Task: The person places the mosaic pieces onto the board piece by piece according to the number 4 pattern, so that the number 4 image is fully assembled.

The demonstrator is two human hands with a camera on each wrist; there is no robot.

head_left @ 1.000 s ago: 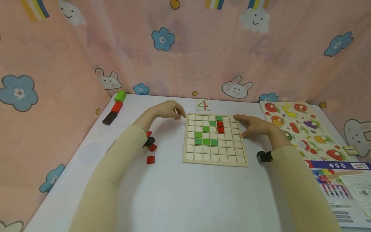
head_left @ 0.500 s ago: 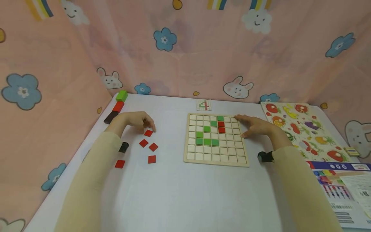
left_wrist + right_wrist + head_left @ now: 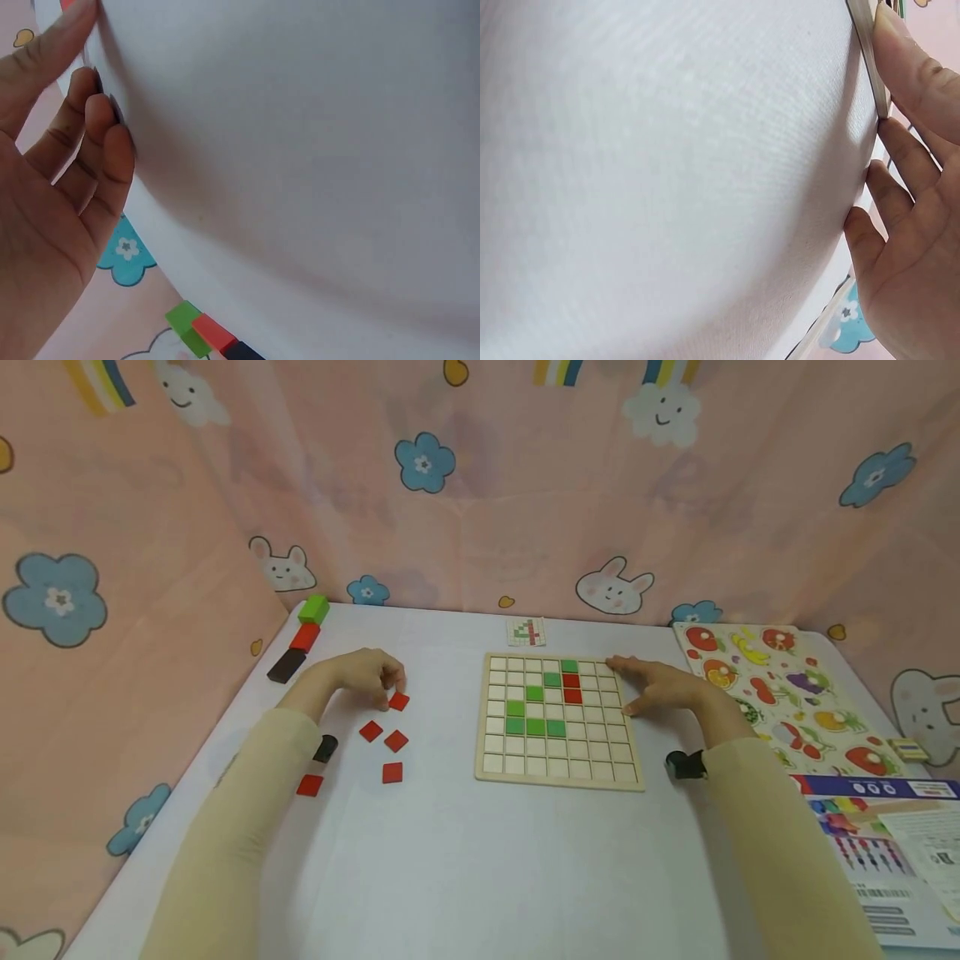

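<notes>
- The left hand point(image 3: 363, 675) is the nearer one to the loose red tile point(image 3: 398, 701), which sits right at its fingertips, on the side facing the board point(image 3: 577, 730).
- Thumb and forefinger are drawn in narrow and appear to pinch that tile (the left wrist view gives only a sliver of red behind the thumb); whether it is off the tabletop, I cannot tell.
- The tile is square, so there is no long axis to follow; what seems to count is its turn, since its edges lie askew to the grid lines.
- From the left hand, the board lies to the right and a little nearer the person, with bare tabletop between.
- In the grid, the two red squares point(image 3: 572, 696) run in one column toward the person, below a green square point(image 3: 569, 666), on the half farther from the left hand; the cell just below them is bare.
- The right hand point(image 3: 658, 684) is spread wide, holding no tile, with thumb and fingers against the board's right edge and far corner, which probably steadies it.
</notes>
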